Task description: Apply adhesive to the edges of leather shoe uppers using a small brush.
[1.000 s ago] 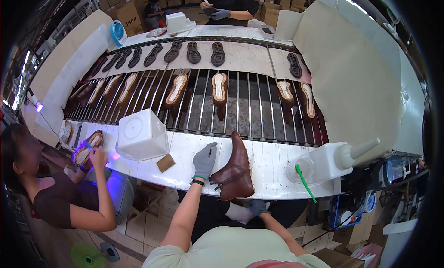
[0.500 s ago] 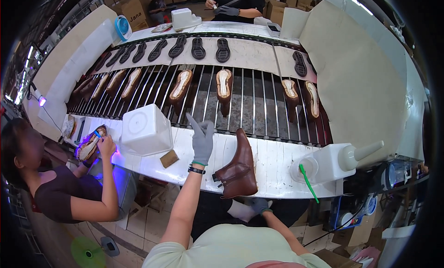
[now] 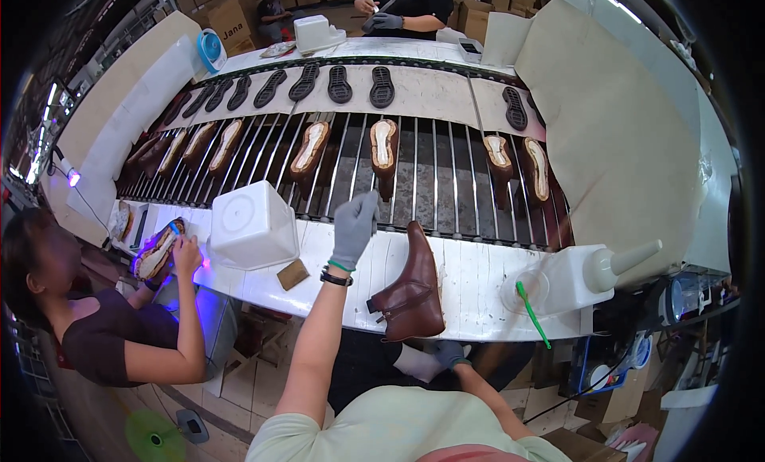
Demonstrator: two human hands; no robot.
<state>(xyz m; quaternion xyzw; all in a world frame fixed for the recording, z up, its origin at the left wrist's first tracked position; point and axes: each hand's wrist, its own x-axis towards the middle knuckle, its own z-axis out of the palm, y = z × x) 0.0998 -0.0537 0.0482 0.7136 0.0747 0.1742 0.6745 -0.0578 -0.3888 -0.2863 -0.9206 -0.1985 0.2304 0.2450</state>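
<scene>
My left hand (image 3: 355,229), in a grey glove, hovers over the near edge of the roller conveyor with its fingers drawn together. Nothing shows in it. To its right, a brown leather ankle boot (image 3: 409,295) lies on its side on the white worktable (image 3: 478,287). Down at my lap, below the table edge, is my gloved right hand (image 3: 451,355). A pale sheet or cloth (image 3: 416,363) is beside it, and the table edge and shadow obscure its fingers. Several lasted boots, such as one boot (image 3: 384,155), lie bottom up on the conveyor rods (image 3: 414,175).
A white plastic container (image 3: 253,225) and a small brown block (image 3: 292,275) are left of my hand. To the right lie a white bottle (image 3: 578,279) and a green-handled brush (image 3: 532,315). Black soles (image 3: 382,88) line the far belt. A co-worker (image 3: 119,326) brushes a boot bottom at left.
My left hand's extended finger has curled in, and the hand has shifted slightly right and away from me. The boots and soles on the conveyor have crept left. My right hand stays low.
</scene>
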